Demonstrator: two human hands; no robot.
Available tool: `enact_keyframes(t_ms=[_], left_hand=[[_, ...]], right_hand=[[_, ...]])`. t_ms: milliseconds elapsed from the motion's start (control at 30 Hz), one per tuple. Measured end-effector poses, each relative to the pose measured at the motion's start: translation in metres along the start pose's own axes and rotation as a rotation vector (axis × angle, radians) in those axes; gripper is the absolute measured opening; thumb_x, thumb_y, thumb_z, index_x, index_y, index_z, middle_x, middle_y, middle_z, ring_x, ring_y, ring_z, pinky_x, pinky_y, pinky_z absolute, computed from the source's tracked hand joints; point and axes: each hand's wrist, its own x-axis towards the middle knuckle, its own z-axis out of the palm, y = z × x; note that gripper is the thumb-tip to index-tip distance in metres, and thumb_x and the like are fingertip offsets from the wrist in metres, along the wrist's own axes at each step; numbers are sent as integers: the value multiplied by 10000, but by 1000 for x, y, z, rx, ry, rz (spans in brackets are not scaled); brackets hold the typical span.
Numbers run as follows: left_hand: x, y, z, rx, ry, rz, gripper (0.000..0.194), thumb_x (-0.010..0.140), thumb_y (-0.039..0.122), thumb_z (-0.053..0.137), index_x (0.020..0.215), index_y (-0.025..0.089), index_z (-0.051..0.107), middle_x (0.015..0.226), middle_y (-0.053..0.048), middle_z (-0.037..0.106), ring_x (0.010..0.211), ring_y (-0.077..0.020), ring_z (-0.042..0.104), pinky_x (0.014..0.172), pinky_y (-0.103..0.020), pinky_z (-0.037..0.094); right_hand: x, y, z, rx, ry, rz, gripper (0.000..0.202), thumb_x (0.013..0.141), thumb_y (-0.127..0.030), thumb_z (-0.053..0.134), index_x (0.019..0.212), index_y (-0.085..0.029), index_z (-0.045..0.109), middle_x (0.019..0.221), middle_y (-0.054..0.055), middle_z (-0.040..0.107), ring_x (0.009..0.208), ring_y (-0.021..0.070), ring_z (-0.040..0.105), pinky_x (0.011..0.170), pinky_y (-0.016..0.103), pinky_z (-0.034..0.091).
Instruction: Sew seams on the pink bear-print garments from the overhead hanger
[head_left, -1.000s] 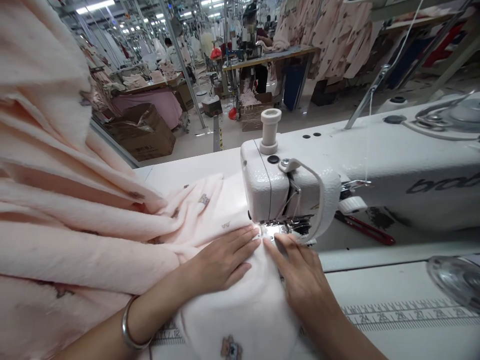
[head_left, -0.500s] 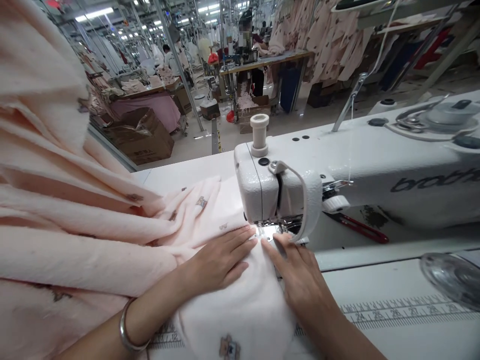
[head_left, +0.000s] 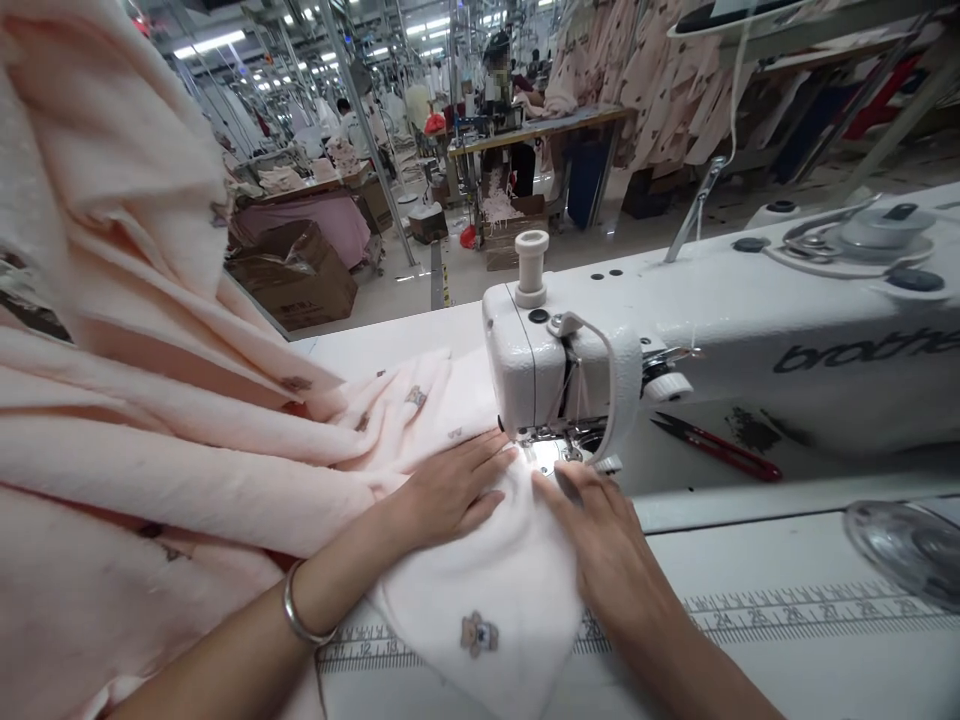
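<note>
My left hand (head_left: 450,492) lies flat, fingers together, on pale pink fleece fabric (head_left: 480,590) printed with small bears. My right hand (head_left: 607,545) presses the same fabric's right edge, its fingertips close to the presser foot (head_left: 559,455) of a white sewing machine (head_left: 675,340). Both hands sit just in front of the needle, a narrow gap between them. A silver bangle (head_left: 300,610) circles my left wrist. The rest of the fabric is heaped high at my left (head_left: 127,400).
Red-handled snips (head_left: 712,445) lie on the machine bed behind the head. A ruler strip (head_left: 810,605) runs along the white table front. A shiny metal dish (head_left: 907,550) sits at the right edge. Cardboard boxes, other sewing stations, hanging garments and people fill the background.
The fabric has fed toward the needle and its front flap with the bear print has shifted right. Both hands stayed pressed on it near the presser foot. The camera shifted slightly.
</note>
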Motion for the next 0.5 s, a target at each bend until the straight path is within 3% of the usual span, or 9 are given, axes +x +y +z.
enact_keyframes(t_ms=[200,300,400,500], left_hand=[[-2,1,1,7,18,26,455,915,283,410,1336,116,371,1365,-145,473,1310,-221,395,1101,-390,366],[-1,0,4,13,41,42,463,910,268,413,1346,124,350,1358,-147,476,1308,-227,397,1092,-406,377],[0,-1,6,6,122,31,492,890,269,442,1345,116,330,1347,-172,469,1310,-249,390,1074,-435,397],[-14,7,-5,23,149,-61,532,869,292,487,1347,123,326,1353,-184,453,1305,-272,392,1061,-465,407]], right_hand=[[-7,-7,-7,-79,120,-165,502,817,73,276,1259,-56,475,1263,142,515,1202,275,405,952,426,404],[-6,-18,-3,-138,171,-206,406,877,-22,317,1248,-18,481,1245,155,546,1202,274,428,957,411,401],[-1,-41,9,-156,152,-147,397,946,-208,336,1261,-14,481,1297,171,518,1236,295,416,979,447,387],[-5,-51,9,-134,102,-156,435,963,-290,320,1271,-28,480,1320,158,506,1262,288,401,1022,468,349]])
